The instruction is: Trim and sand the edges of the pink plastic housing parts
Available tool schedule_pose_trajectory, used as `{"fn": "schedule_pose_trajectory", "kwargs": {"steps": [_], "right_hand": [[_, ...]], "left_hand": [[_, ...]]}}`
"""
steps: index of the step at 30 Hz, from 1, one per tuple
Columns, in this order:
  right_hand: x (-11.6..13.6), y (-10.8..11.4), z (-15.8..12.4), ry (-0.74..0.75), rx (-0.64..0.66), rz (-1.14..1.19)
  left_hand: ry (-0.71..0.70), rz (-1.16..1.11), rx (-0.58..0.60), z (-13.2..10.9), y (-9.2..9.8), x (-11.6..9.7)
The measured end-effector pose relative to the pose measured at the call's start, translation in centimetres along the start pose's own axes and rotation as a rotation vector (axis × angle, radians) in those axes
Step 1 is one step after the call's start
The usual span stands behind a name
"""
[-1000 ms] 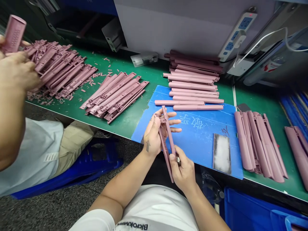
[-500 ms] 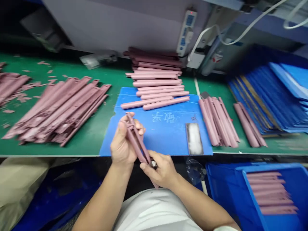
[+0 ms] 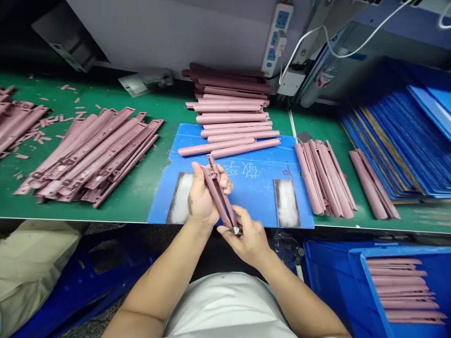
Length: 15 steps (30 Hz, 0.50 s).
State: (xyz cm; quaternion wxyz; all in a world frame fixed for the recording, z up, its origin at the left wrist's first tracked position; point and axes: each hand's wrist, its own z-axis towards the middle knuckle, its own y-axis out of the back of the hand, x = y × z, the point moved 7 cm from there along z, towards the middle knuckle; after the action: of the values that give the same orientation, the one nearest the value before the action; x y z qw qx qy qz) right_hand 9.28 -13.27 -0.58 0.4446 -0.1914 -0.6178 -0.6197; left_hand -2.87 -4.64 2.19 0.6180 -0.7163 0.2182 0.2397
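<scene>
Two long pink plastic pieces [image 3: 220, 197], joined or lying together in a narrow V, slant over the near edge of the blue sheet [image 3: 246, 199]. My left hand [image 3: 207, 199] wraps round their upper part, thumb on the left side. At their lower end my right hand [image 3: 250, 237] pinches a small dark and shiny object [image 3: 236, 230], too small to name, against the pieces. Beyond my hands, a stack of pink pieces [image 3: 232, 117] reaches onto the blue sheet. Two dark-edged whitish strips [image 3: 287, 202] lie on the sheet, one on each side of my hands.
Pink pieces [image 3: 95, 150] and scraps lie on the green table [image 3: 155, 188] at left. More pink pieces [image 3: 324, 178] and stacked blue sheets [image 3: 391, 150] stand at right. A blue bin [image 3: 362, 286] holds pink pieces below. A power strip [image 3: 276, 42] is behind.
Both hands have moved right with the pink pieces still held. The left whitish strip, hidden before by my left hand, now shows. The view has shifted slightly.
</scene>
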Motion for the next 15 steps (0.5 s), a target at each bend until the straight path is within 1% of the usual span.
{"fn": "schedule_pose_trajectory", "kwargs": {"steps": [2, 3, 4, 6, 7, 9, 11, 13, 15], "right_hand": [[0.3, 0.4, 0.2, 0.04, -0.007, -0.042], [0.4, 1.1, 0.4, 0.072, -0.018, -0.075], [0.4, 2.1, 0.7, 0.095, -0.04, -0.114], [-0.7, 5.6, 1.3, 0.07, -0.126, -0.227], [-1.7, 7.7, 1.6, 0.013, -0.174, -0.315], [-4.4, 12.1, 2.3, -0.159, -0.234, -0.557], [-7.2, 15.6, 3.0, -0.342, -0.209, -0.822], [-9.3, 17.8, 3.6, -0.475, -0.163, -1.003], [-10.3, 18.9, 4.1, -0.539, -0.161, -1.074]], "left_hand": [[-0.033, 0.083, 0.038, -0.1, 0.0, 0.2], [-0.036, 0.175, 0.069, -0.1, 0.0, 0.3], [-0.035, 0.296, 0.109, 0.0, 0.0, 0.3], [-0.052, 0.61, 0.203, 0.8, 0.1, -0.2], [-0.084, 0.796, 0.247, 1.5, 0.2, -0.8], [-0.219, 1.192, 0.291, 3.5, 0.3, -2.8], [-0.37, 1.555, 0.27, 5.9, 0.4, -4.9], [-0.44, 1.794, 0.251, 8.3, 0.4, -6.0], [-0.431, 1.91, 0.294, 10.2, 0.1, -5.4]]}}
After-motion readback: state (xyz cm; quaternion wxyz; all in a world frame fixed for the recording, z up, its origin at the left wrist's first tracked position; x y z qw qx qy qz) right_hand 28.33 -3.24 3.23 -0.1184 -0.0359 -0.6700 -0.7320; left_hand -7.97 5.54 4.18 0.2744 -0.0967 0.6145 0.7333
